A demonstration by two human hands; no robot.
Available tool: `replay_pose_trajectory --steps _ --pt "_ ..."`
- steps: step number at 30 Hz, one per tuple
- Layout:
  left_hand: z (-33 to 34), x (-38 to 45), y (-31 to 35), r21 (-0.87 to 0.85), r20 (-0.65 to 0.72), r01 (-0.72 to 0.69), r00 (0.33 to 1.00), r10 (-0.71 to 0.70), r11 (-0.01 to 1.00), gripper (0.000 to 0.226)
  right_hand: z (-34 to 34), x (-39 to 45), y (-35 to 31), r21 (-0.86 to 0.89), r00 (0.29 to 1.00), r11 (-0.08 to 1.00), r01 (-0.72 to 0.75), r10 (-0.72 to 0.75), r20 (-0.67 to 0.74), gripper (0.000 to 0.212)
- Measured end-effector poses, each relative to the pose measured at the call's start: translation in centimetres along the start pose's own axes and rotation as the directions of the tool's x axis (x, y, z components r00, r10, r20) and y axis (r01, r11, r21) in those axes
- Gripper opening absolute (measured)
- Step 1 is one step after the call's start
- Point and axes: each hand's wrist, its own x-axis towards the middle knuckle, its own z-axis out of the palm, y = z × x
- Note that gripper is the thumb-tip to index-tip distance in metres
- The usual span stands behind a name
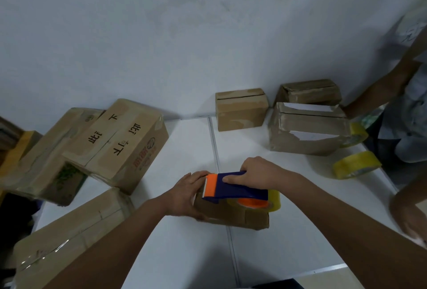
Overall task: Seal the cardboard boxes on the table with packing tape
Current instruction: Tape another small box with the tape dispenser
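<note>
At the lower centre of the frame, the right hand (258, 173) grips the blue handle of a tape dispenser (235, 188), fingers curled over its top and thumb along its side. The dispenser has an orange serrated cutter at its left end and an orange hub carrying a roll of clear-yellowish packing tape (273, 200) at its right end. It lies on top of a small cardboard box (233, 215), which sits on the white tabletop (184, 242). The left hand (187, 194) holds the left end of this box, fingers wrapped over its top edge just beside the cutter.

Up and to the right, three more small boxes stand near the wall: a plain one (241, 109), a torn one showing white patches (307, 129), and a darker one (309, 92) behind it. Two loose rolls of yellowish tape lie at the right edge of the tabletop, one (357, 165) on its own and one (357, 133) touching the torn box.

At the left, a large carton with black printed characters (117, 140) leans on another carton (44, 156). A taped carton (67, 235) fills the lower left. Another person's arm (374, 94) reaches in at the right edge.
</note>
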Motion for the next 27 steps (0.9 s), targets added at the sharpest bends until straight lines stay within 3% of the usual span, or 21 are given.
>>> replay_pose_trajectory --steps 5,9,11,19,22,27 --pt "-1.2 -2.0 -1.0 0.123 -0.023 0.014 1.0 -0.011 0.992 0.108 0.2 0.3 -2.7 -0.004 0.999 0.999 0.033 -0.033 0.0 0.059" --pt "-0.7 -2.8 -0.9 0.12 -0.018 0.094 0.996 -0.093 0.988 0.116 0.0 0.6 -6.2 -0.292 0.996 0.953 0.08 -0.086 -0.005 0.053" --pt "-0.6 -2.7 -1.0 0.113 -0.023 0.109 0.994 -0.107 0.988 0.115 -0.2 0.7 -6.9 -0.347 0.997 0.936 0.066 -0.077 -0.016 0.053" --pt "-0.5 -2.6 -1.5 0.08 -0.001 0.13 0.992 -0.13 0.988 0.12 0.1 -0.2 -2.3 -0.211 1.0 0.978 0.002 -0.006 -0.021 0.058" --pt "-0.7 -2.5 -1.7 0.092 0.003 0.132 0.991 -0.133 0.987 0.118 -1.8 -1.3 1.3 -0.251 0.999 0.967 -0.038 0.037 -0.008 0.064" --pt "-0.8 -2.1 -1.6 0.133 0.001 0.13 0.991 -0.131 0.983 0.119 -0.9 -2.0 6.2 -0.186 0.999 0.982 -0.038 0.036 -0.014 0.056"
